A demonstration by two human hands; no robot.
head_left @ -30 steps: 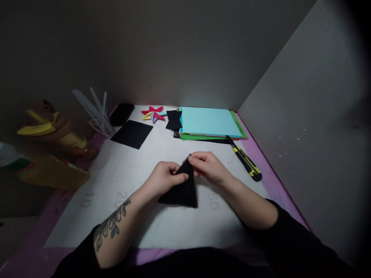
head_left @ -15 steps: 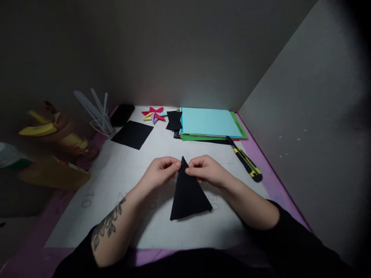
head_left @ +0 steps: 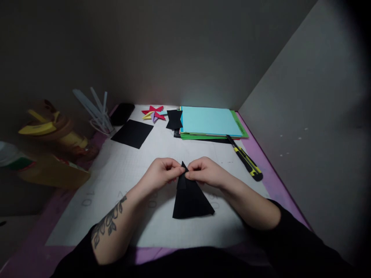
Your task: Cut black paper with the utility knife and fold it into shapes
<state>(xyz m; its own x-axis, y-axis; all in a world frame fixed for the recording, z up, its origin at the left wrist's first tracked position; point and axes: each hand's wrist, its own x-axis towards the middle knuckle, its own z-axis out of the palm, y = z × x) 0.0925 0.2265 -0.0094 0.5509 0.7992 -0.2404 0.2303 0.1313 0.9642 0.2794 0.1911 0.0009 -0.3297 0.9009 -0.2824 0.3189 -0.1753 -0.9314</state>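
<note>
A folded piece of black paper (head_left: 191, 200), roughly a tall triangle, is held between my hands over the white sheet (head_left: 116, 227). Its narrow tip points away from me and its wide edge faces me. My left hand (head_left: 162, 173) pinches the paper's left side just below the tip. With thumb and curled fingers, my right hand (head_left: 204, 170) pinches the right side at about the same height. A narrow flap shows along the paper's left edge, under the left fingertips. The fingers behind the paper are partly hidden.
Beyond my hands lie a black paper square (head_left: 132, 134), folded paper stars (head_left: 155, 114), a black paper piece (head_left: 174, 119) and a stack of coloured paper (head_left: 210, 121). A utility knife (head_left: 246, 160) rests at right. Glue sticks (head_left: 100, 114) and a brown holder (head_left: 60, 131) stand left.
The black paper's lower edge has shifted slightly right, and a narrow flap now shows on its left side. My left fingertips have moved a little right, closer to my right thumb.
</note>
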